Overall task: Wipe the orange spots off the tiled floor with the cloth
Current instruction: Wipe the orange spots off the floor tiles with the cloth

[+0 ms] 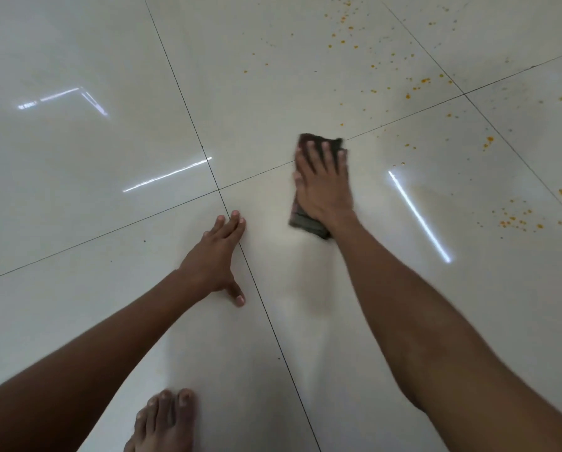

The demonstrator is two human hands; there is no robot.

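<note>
A dark folded cloth (pixel 309 223) lies flat on the glossy white tiled floor (pixel 77 158), across a grout line near the middle. My right hand (pixel 323 184) presses down on it with straight, spread fingers. My left hand (pixel 216 261) rests flat on the floor to the lower left, fingers straight, holding nothing. Orange spots (pixel 419 83) are scattered over the tiles beyond and to the right of the cloth. A denser patch of orange spots (pixel 517 220) sits at the right edge.
A bare foot (pixel 165 422) stands on the tile at the bottom, left of a grout line. Bright light reflections (pixel 419 216) streak the floor right of the cloth and on the left tiles.
</note>
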